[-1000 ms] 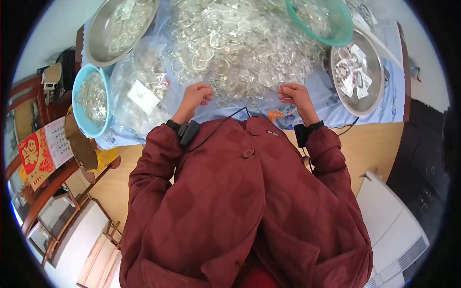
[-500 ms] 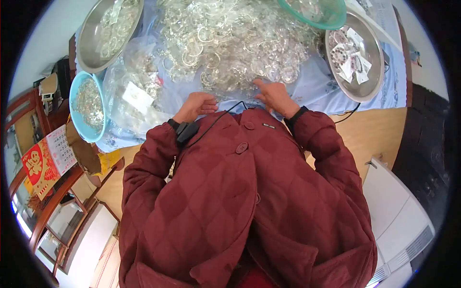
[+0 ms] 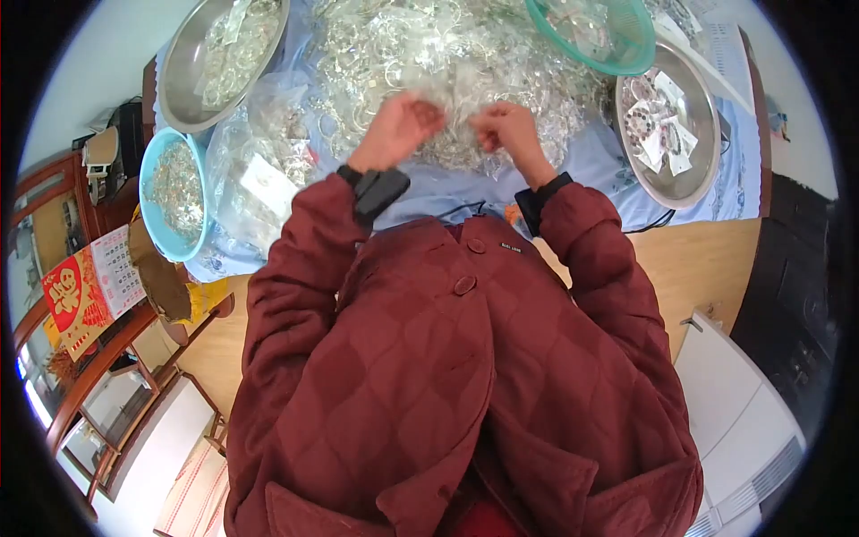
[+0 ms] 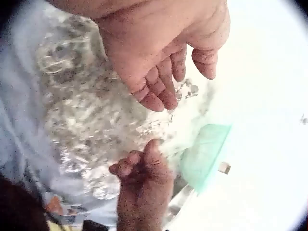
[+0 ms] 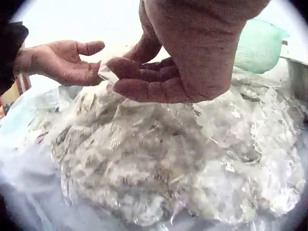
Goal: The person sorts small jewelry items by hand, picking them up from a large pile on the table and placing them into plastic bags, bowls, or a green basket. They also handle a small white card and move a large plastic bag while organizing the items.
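Note:
A wide heap of small clear packets with shiny rings and pieces [image 3: 429, 54] covers the middle of the table. Over its near part, my left hand [image 3: 398, 130] hangs with its fingers loosely bent and the thumb apart, as the left wrist view shows [image 4: 163, 43]. Facing it, my right hand [image 3: 514, 134] has bent fingers close to the thumb. A bit of clear plastic [image 5: 107, 73] shows between the fingertips of both hands in the right wrist view; whether the right fingers pinch it cannot be told.
Metal bowls stand at the left [image 3: 183, 85] and right [image 3: 707, 170], the right one holding white-tagged packets. A blue basin [image 3: 148, 192] and a clear bag with a white label [image 3: 268, 183] lie at the left. A green basket [image 3: 649, 49] stands at the back right.
Both hands have moved forward from the table's near edge, over the heap. They are raised, with their fingertips facing each other.

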Demonstrator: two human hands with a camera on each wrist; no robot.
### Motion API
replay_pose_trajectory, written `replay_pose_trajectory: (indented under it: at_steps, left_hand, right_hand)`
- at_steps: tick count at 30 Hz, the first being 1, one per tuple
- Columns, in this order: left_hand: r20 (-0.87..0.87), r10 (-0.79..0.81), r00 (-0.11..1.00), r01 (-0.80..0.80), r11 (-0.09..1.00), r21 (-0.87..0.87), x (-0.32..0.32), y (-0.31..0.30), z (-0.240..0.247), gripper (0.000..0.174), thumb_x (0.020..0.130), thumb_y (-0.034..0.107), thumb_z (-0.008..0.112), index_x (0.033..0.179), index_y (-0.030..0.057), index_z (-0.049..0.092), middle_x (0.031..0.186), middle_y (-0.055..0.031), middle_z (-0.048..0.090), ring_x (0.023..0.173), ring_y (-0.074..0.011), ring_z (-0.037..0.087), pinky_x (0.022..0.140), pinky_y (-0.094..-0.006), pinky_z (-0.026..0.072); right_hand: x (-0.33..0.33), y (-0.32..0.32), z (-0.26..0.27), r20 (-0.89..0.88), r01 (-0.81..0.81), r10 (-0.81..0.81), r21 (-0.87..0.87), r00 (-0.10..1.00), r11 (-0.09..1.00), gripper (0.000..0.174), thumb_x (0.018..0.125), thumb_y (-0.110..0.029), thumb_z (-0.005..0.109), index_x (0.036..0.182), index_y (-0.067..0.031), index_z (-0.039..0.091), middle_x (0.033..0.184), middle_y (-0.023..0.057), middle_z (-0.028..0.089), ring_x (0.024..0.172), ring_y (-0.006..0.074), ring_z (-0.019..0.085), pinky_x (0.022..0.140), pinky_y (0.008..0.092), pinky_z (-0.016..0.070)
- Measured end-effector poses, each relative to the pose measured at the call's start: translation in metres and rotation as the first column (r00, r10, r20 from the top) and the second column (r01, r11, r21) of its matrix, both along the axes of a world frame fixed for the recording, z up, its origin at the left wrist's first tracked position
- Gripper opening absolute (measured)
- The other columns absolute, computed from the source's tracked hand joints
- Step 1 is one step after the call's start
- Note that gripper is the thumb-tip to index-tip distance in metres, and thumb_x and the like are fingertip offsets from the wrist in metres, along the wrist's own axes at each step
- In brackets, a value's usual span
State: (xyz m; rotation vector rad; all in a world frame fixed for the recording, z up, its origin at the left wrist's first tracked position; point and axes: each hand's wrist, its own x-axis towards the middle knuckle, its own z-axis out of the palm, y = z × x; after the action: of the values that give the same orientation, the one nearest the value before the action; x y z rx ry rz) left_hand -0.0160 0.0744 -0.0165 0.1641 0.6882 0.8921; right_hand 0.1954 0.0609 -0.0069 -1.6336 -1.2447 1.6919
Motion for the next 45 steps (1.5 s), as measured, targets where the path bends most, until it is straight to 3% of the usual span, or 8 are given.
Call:
replay_pose_trajectory:
  at_steps: [3,7,25,28,32,37,40,45]
  left_hand:
    - [0.093,-0.035,0.995,0.025,0.994,0.102,0.002,0.041,0.044,0.02,0.088,0.017,0.046,0.098,0.0006,0.054,0.094,-0.0129,0.062,0.09,-0.0237,0.058,0.083,-0.0373,0.0465]
    - [-0.07,0.149,0.986,-0.134,0.974,0.183,-0.002,0.055,0.078,0.021,0.088,0.014,0.046,0.103,-0.001,0.051,0.099,-0.0154,0.061,0.093,-0.0237,0.058,0.083,-0.0366,0.047]
    - [-0.601,0.037,0.798,-0.146,0.98,-0.133,-0.053,-0.078,-0.013,0.025,0.079,0.011,0.056,0.102,0.0012,0.054,0.092,-0.008,0.062,0.079,-0.0164,0.059,0.068,-0.0279,0.0477]
    - [-0.969,0.058,0.239,0.204,0.973,0.108,-0.037,-0.072,-0.03,0.026,0.073,0.012,0.06,0.094,-0.0008,0.056,0.083,-0.0066,0.061,0.073,-0.0151,0.058,0.064,-0.0272,0.0459]
    - [-0.975,0.186,-0.124,0.318,0.938,0.138,-0.01,-0.063,-0.028,0.026,0.067,0.013,0.063,0.086,-0.0034,0.057,0.074,-0.0057,0.059,0.066,-0.014,0.055,0.059,-0.026,0.0441]
    - [-0.983,0.117,0.139,0.187,0.972,0.143,-0.014,-0.051,-0.029,0.018,0.066,0.012,0.065,0.078,-0.0001,0.057,0.066,-0.0019,0.054,0.056,-0.0098,0.048,0.053,-0.0234,0.0388]
    - [-0.836,-0.045,0.546,0.092,0.996,0.007,-0.022,-0.044,-0.005,0.012,0.068,0.009,0.064,0.075,0.0042,0.056,0.062,0.0022,0.049,0.051,-0.0061,0.041,0.047,-0.0214,0.0311]
    - [-0.668,0.017,0.744,0.075,0.991,0.109,-0.014,-0.025,0.05,0.008,0.069,0.004,0.061,0.073,0.0079,0.055,0.059,0.0052,0.044,0.05,-0.0035,0.036,0.046,-0.0204,0.0262]
  right_hand:
    - [0.002,0.017,0.014,-0.225,0.309,-0.324,-0.097,0.919,0.946,0.02,0.076,-0.02,0.067,0.071,-0.0027,0.058,0.058,0.0036,0.057,0.045,0.0111,0.052,0.042,0.0234,0.0436]
    - [0.018,0.022,0.017,-0.195,0.377,-0.39,-0.102,0.9,0.921,0.018,0.076,-0.019,0.066,0.07,-0.0044,0.058,0.06,0.004,0.057,0.044,0.0111,0.052,0.042,0.024,0.0436]
    - [0.032,0.005,0.012,-0.089,0.253,-0.239,0.216,0.967,0.943,0.031,0.075,-0.011,0.065,0.104,-0.0019,0.058,0.088,0.0031,0.061,0.069,0.0088,0.057,0.062,0.0214,0.0459]
    - [0.023,0.014,0.018,-0.159,0.408,-0.377,0.397,0.913,0.822,0.04,0.074,-0.008,0.065,0.112,-0.0013,0.054,0.099,0.0055,0.06,0.07,0.0097,0.057,0.064,0.022,0.0464]
    - [0.019,0.002,0.029,0.029,0.317,-0.416,0.602,0.909,0.733,0.043,0.074,-0.005,0.062,0.116,-0.003,0.051,0.1,0.0047,0.06,0.068,0.01,0.058,0.062,0.0244,0.0472]
    - [0.014,-0.021,0.003,-0.074,0.283,-0.273,0.277,0.959,0.918,0.039,0.075,-0.006,0.06,0.114,-0.0028,0.053,0.097,0.0068,0.061,0.065,0.0118,0.059,0.057,0.0242,0.0479]
    - [0.007,-0.026,0.001,-0.17,0.276,-0.253,0.129,0.953,0.953,0.038,0.076,-0.008,0.06,0.113,-0.0019,0.053,0.095,0.0075,0.061,0.064,0.0127,0.059,0.055,0.0244,0.0481]
    - [0.0,-0.016,0.023,-0.31,0.196,-0.192,-0.019,0.931,0.98,0.035,0.08,-0.014,0.06,0.111,0.0004,0.054,0.09,0.008,0.062,0.066,0.0137,0.06,0.057,0.0246,0.0492]
